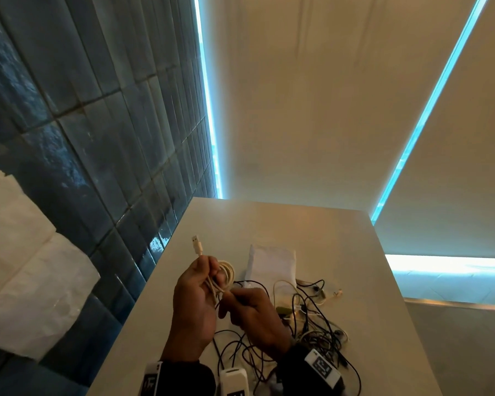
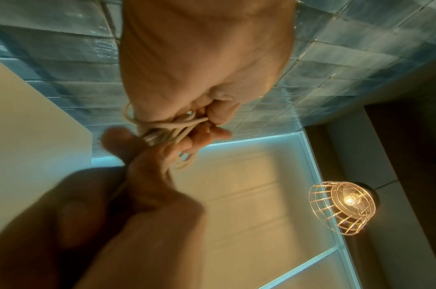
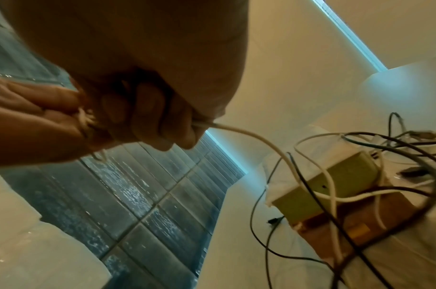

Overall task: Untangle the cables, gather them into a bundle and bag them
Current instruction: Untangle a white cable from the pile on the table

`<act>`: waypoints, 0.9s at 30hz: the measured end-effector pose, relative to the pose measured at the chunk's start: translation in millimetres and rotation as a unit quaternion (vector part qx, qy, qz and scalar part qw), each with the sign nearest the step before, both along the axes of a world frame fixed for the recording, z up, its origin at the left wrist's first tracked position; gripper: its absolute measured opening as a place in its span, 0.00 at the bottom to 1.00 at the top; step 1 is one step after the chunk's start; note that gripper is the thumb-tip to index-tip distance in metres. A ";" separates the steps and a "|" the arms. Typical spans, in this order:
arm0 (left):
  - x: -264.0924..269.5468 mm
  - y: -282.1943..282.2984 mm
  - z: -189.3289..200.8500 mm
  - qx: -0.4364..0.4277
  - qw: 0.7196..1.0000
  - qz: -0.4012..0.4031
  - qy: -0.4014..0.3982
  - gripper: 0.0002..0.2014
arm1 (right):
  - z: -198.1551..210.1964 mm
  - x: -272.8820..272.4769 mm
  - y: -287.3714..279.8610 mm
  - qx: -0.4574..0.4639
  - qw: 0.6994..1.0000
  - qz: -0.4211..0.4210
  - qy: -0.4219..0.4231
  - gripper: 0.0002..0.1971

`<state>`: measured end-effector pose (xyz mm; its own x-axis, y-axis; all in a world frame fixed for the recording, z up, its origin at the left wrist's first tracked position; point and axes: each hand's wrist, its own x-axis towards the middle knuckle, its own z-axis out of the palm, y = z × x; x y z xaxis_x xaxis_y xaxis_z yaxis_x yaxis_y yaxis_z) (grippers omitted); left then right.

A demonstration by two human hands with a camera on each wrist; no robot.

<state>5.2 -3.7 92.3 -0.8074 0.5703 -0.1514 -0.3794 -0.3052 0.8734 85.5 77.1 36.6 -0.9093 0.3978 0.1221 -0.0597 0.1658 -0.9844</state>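
A person's two hands work above a pale table (image 1: 355,252) that stands against a wall of dark blue tiles (image 1: 83,124). The left hand (image 1: 195,301) is raised over the table's near left part, fingers curled around a coil of cream cable (image 1: 226,274). The coil's plug (image 1: 196,244) sticks up above the fingers. The right hand (image 1: 255,312) is just beside the left, touching it, and its curled fingers pinch a loose strand of the same cream cable. In the right wrist view, that strand (image 3: 249,135) leaves the fist and runs down to the heap on the table.

A tangle of black and white cables (image 1: 312,332) lies on the table's near part, to the right of the hands and under them. A white bag (image 1: 272,264) lies flat behind the tangle, towards the middle of the table. A small olive-green block (image 3: 335,176) sits among the cables.

Both wrists carry white camera units with black square code markers (image 1: 322,367); no words can be read on them. No brand or label is legible on the cables or the bag. A wire-caged lamp (image 2: 343,207) glows in the left wrist view.
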 end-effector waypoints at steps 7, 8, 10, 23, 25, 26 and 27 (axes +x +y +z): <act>-2.7 -8.9 3.2 0.046 0.999 0.021 0.020 0.14 | -34.3 0.6 0.1 0.043 0.997 -0.031 -0.054 0.19; -3.6 -10.6 3.8 0.052 0.998 0.020 0.025 0.13 | -39.7 1.1 1.1 0.047 0.996 -0.040 -0.068 0.19; -5.5 -13.5 5.1 0.057 0.998 0.018 0.029 0.13 | -52.2 3.0 3.4 0.055 0.992 -0.057 -0.095 0.19; -17.6 -22.0 0.2 0.031 0.998 0.031 0.044 0.15 | -53.1 -11.4 14.6 0.065 0.973 -0.151 -0.163 0.16; -19.6 -21.1 -3.7 0.001 0.998 0.047 0.051 0.16 | -37.4 -15.8 17.6 0.029 0.973 -0.190 -0.127 0.15; -20.2 -20.3 -5.5 -0.015 0.997 0.056 0.056 0.17 | -27.7 -17.6 17.3 0.016 0.974 -0.201 -0.105 0.14; -20.0 -19.3 -6.3 -0.029 0.996 0.064 0.060 0.17 | -17.2 -18.6 15.8 0.008 0.975 -0.205 -0.081 0.12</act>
